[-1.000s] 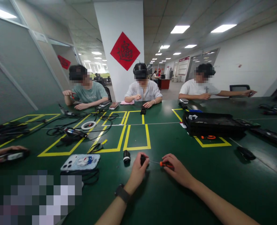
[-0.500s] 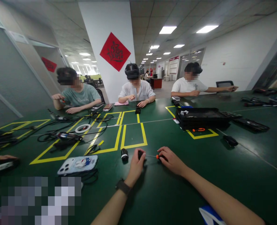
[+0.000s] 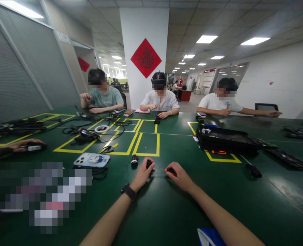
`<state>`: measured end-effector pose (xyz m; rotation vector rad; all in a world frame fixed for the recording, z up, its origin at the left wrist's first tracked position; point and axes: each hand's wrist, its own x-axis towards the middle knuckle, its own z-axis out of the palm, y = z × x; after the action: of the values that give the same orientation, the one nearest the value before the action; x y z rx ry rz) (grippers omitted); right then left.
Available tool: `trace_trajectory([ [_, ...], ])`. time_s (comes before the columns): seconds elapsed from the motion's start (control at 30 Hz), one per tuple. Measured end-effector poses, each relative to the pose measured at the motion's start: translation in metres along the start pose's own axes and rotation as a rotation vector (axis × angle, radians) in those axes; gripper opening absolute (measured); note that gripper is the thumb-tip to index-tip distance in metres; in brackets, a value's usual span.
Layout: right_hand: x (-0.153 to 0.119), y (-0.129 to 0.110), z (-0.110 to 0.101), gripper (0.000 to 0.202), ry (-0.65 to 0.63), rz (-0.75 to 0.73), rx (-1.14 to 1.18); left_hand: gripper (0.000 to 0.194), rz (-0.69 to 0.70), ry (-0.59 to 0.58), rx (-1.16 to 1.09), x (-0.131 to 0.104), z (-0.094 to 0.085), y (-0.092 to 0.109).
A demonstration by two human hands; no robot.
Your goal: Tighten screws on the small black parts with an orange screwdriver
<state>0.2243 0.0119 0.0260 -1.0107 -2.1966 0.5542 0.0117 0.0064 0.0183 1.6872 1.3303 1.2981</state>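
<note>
My left hand (image 3: 141, 175) is closed around a small black part (image 3: 149, 164), mostly hidden by the fingers. In my right hand (image 3: 180, 177) is a screwdriver (image 3: 171, 171) with an orange and black handle. Its thin metal shaft points left toward the black part; whether the tip touches it I cannot tell. Just left of my left hand, a black cylinder with a white ring (image 3: 134, 161) stands on the green table (image 3: 161, 212). Both hands are low over the tabletop.
A phone in a light blue case (image 3: 92, 159) lies at left, with black cables (image 3: 100, 173) beside it. A black tray (image 3: 225, 138) and a black mouse-like object (image 3: 253, 171) are at right. Another person's hand (image 3: 23, 145) rests at far left. Several people sit around.
My head view has turned, so the room appears shifted to the right. My hands keep the same hold on the black part and screwdriver, close together.
</note>
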Motion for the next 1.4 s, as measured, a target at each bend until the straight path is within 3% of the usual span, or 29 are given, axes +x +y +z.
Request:
trace_trajectory([
  [0.4, -0.008, 0.0, 0.004, 0.012, 0.042, -0.048, -0.099, 0.024, 0.029, -0.032, -0.02, 0.0, -0.001, -0.013],
  [0.63, -0.007, -0.003, 0.007, 0.011, 0.001, -0.067, -0.166, 0.024, 0.04, -0.021, -0.027, -0.001, -0.001, -0.016],
  [0.8, -0.007, -0.004, 0.004, 0.013, 0.001, -0.079, -0.129, 0.026, -0.002, -0.053, -0.056, 0.0, 0.0, -0.016],
  [1.03, -0.004, -0.005, 0.002, 0.018, -0.007, -0.033, -0.066, 0.023, 0.053, -0.02, -0.034, 0.001, -0.003, -0.011],
  [1.4, -0.001, 0.001, 0.004, 0.013, -0.004, -0.025, -0.046, 0.024, 0.01, 0.002, -0.036, 0.004, -0.001, -0.015],
])
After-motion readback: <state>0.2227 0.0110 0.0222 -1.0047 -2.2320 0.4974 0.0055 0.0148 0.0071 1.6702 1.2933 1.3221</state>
